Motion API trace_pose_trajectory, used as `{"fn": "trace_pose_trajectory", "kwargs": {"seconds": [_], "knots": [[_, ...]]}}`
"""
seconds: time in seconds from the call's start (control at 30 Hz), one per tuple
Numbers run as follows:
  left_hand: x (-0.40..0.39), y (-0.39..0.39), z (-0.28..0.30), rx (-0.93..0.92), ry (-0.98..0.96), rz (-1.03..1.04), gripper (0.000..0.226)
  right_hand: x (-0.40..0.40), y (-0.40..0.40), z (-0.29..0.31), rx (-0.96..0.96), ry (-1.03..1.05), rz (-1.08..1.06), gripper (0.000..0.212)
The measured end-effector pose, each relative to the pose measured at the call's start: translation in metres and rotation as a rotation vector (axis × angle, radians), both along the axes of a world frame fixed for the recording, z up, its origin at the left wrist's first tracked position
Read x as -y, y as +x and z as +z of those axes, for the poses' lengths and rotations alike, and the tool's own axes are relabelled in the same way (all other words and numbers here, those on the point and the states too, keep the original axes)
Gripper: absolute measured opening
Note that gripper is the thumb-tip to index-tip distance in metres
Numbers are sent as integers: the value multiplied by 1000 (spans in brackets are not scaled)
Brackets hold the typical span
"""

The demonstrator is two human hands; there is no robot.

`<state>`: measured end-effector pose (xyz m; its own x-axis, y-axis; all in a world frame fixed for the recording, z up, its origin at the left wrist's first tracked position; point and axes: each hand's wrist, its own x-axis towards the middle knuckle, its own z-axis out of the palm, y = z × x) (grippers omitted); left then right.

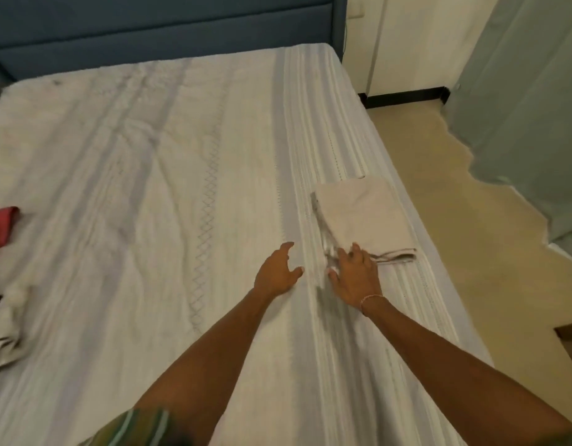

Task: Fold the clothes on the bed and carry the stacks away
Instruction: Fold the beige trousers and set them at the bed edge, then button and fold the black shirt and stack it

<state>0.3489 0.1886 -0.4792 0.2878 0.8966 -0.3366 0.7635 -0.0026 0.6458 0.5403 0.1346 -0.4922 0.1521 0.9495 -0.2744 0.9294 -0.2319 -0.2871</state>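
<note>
Right hand [354,278]: fingers extended and slightly spread, tips laid on the near-left corner of the folded beige garment [362,217]; whether anything is pinched cannot be told, that corner is motion-blurred. Thin bracelet [370,299] at its wrist.

Left hand [278,273]: relaxed and spread, nothing held, hovering over or resting on the bed cover [181,188] just left of the right hand, apart from the garment.

The garment lies directly ahead of the right hand, close to the bed edge on that side; loose layers or straps [395,255] stick out of its near edge.

Step judged: squaring the fold, or picking the stack up.
- Stray ends should be tucked under before any lift.
- The left hand is best slid under the left edge and the right under the near edge, so all layers are lifted together.
- The stack should be kept level, since a drag toward the bed edge could spill it.

Far left of both hands, a red item [1,225] and a pale crumpled piece [4,329] remain unfolded.
</note>
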Motion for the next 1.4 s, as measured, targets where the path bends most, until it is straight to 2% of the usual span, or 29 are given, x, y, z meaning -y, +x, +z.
{"fn": "trace_pose_trajectory", "kwargs": {"seconds": [0.1,0.4,0.67,0.87,1.13,1.4], "knots": [[41,-48,25,-39,52,12,72,31,-55,30,-82,10,0,64],[158,-244,62,-65,69,27,69,120,-244,81,-110,-4,79,71],[222,-451,79,-204,49,70,67,165,-420,86,-146,-76,142,72],[250,-599,90,-296,33,232,63,165,-544,80,-184,-78,299,66],[278,-710,91,-321,-3,346,60,149,-662,75,-223,-92,520,60],[290,-768,65,-343,6,481,56,117,-743,49,-300,-162,760,54]]}}
